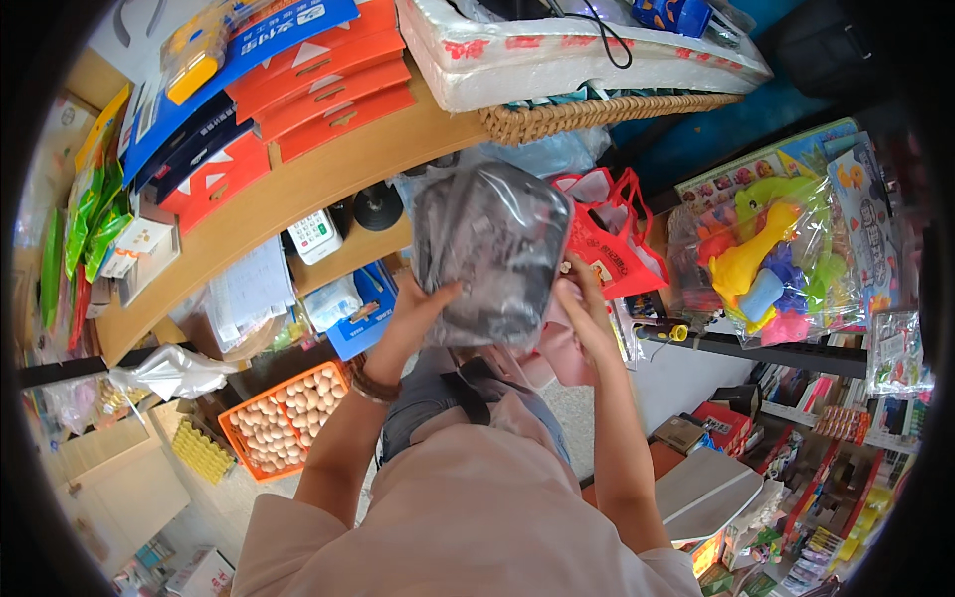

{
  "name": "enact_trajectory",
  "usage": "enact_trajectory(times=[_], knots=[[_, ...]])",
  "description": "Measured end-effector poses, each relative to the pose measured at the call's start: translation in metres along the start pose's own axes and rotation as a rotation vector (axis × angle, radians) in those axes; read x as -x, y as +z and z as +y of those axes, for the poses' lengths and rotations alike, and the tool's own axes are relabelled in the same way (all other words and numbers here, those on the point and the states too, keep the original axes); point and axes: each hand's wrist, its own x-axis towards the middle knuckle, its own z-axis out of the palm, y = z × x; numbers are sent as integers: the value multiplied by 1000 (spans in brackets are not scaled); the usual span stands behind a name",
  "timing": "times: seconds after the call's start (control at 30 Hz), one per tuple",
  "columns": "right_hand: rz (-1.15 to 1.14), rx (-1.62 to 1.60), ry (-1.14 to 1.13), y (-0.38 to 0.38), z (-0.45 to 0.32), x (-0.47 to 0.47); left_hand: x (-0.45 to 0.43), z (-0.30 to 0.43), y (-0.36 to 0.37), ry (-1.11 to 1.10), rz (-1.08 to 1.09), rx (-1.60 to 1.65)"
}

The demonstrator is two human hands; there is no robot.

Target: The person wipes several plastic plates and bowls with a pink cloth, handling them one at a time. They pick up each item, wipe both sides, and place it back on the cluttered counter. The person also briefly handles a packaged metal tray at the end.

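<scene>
A dark, box-shaped item in clear plastic wrapping (489, 254) is held up in front of my body. My left hand (421, 310) grips its lower left side, with the thumb lying over the wrapped face. At its right edge is my right hand (586, 302), the fingers bent near the wrapping and beside a pink item (565, 343) that hangs below; how firmly they hold each cannot be told. A red carrier bag with handles (615, 239) stands just behind and to the right of the dark item.
A curved wooden counter (358, 168) bears red and blue boxes. Beneath it are a white card terminal (315, 235) and papers (250, 295). An orange crate of eggs (287, 422) sits low on the left. Bagged colourful toys (776, 261) lie at the right, above stocked shelves.
</scene>
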Motion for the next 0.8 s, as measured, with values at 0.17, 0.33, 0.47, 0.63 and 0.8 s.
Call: enact_trajectory(times=[0.17, 0.33, 0.47, 0.63, 0.8], knots=[[-114, -114, 185, 14, 42, -14, 38, 4, -5, 101, -26, -131], [-101, -311, 261, 30, 35, 4, 54, 14, -20, -334, 47, 275], [61, -287, 267, 16, 27, 13, 63, 8, -24, -394, 227, 398], [93, -486, 192, -54, 29, 12, 72, 4, -31, -269, 319, 446], [357, -382, 128, -72, 4, 8, 84, 12, -49, -170, 267, 325]])
